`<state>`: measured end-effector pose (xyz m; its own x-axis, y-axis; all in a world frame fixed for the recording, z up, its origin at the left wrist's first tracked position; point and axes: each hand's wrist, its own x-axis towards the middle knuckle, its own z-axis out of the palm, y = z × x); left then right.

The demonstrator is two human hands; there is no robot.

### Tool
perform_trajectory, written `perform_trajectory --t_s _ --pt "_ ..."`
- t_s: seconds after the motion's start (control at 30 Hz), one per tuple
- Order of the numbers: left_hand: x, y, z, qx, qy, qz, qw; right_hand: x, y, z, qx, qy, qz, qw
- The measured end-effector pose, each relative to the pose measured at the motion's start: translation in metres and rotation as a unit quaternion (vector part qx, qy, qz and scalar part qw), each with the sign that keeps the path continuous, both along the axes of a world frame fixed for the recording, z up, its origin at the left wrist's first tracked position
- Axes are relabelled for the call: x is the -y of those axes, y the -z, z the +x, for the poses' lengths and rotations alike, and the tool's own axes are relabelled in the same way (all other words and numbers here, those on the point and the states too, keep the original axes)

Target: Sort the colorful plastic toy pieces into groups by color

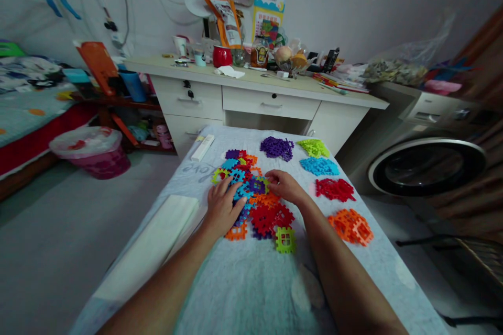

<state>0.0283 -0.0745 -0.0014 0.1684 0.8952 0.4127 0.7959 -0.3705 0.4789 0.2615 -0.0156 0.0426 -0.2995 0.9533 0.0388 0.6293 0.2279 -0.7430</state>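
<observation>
A mixed pile of flat plastic interlocking building blocks [271,219] in several colours lies on the cloth-covered table. My left hand [223,207] rests over the pile's left side, fingers spread and touching blue blocks [238,175]. At the pile's right edge, my right hand [286,187] has curled fingers pinching the edge of a lime-green block [266,184], which lies against a purple one [256,185]. A single lime-green window block [285,239] lies at the near edge. Sorted by colour, purple [277,148], lime-green [313,147], blue [319,166], red [335,189] and orange [351,226] heaps sit beyond and to the right.
A white box [203,147] lies at the table's far left, and a folded white cloth [157,241] along its left side. Behind stands a cluttered desk [188,100]. A washing machine [416,141] is at right, a pink bin [94,157] on the left floor.
</observation>
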Motion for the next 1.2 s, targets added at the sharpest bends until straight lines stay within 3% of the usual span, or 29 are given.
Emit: perform_trajectory --t_s 0.33,0.5,0.63,0.77,0.83,0.9,1.03,1.2 --pt "-0.002 0.003 0.001 0.004 -0.001 0.004 1.000 0.006 -0.013 -0.001 -0.071 0.018 -0.046 0.996" --pt "-0.002 0.003 0.002 0.004 -0.003 0.004 1.000 0.005 -0.017 0.003 -0.091 0.006 -0.027 0.995" --pt "-0.001 0.002 0.003 -0.001 -0.008 -0.004 1.000 0.001 -0.020 0.008 -0.096 0.042 0.031 0.994" --pt "-0.001 0.001 0.003 -0.003 -0.011 -0.004 1.000 -0.003 -0.018 0.010 0.014 0.130 0.159 0.979" --pt "0.000 0.001 0.003 -0.002 -0.012 -0.003 1.000 -0.003 -0.015 0.009 0.073 0.139 0.194 0.968" --pt "0.000 0.002 0.003 -0.002 -0.013 -0.003 1.000 -0.001 -0.012 0.010 0.115 0.103 0.182 0.971" --pt "-0.001 0.002 0.003 -0.013 -0.014 -0.008 1.000 0.001 -0.010 0.015 0.135 0.005 0.097 0.986" --pt "-0.001 0.002 0.003 -0.012 -0.015 -0.013 1.000 0.000 -0.007 0.024 0.160 0.004 0.061 0.985"
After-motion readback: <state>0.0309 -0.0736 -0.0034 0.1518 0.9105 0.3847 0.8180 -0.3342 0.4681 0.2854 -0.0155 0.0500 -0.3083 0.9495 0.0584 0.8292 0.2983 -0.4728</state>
